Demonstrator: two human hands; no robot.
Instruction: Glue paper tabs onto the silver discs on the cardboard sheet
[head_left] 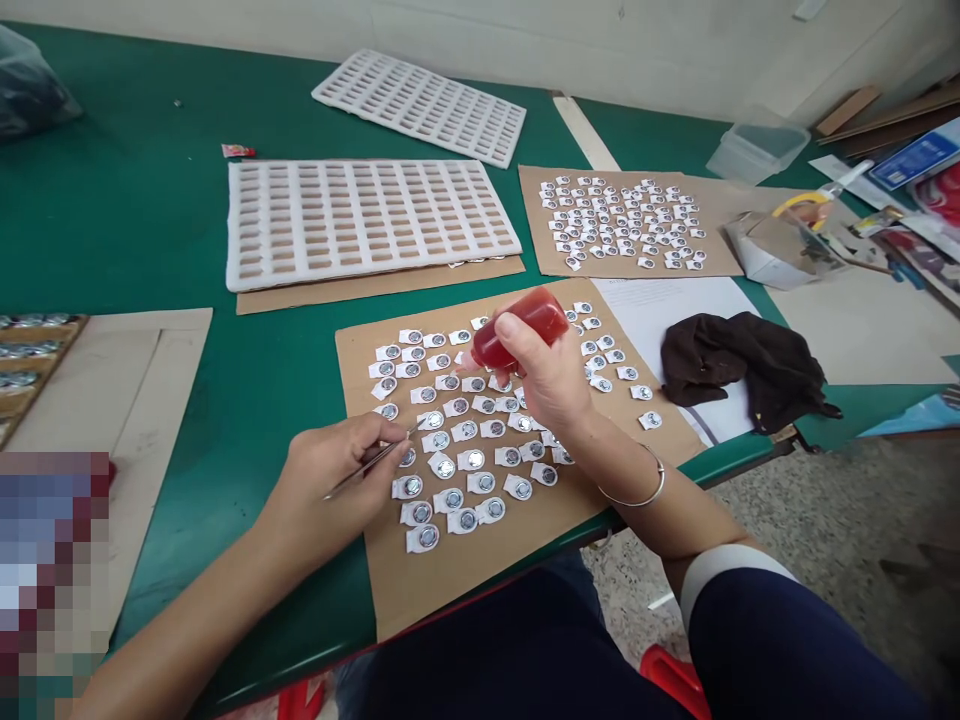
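My left hand (341,465) is closed round a thin metal tool (367,466), its tip beside a small round metal piece on a white backing (433,421). In my right hand (546,375) is a red squeeze bottle (521,328), tilted with its nozzle pointing down to the left over the pieces. Several such metal pieces on white backings lie in loose rows on a brown cardboard sheet (420,600). My right hand and the bottle hide some of them.
White slotted trays (375,215) (424,105) lie behind. At the back right, another cardboard sheet (536,225) bears more pieces. A dark cloth (742,370), clear container (757,145) and yellow-handled scissors (806,205) are at the right. A wooden tray (45,375) stands at the left.
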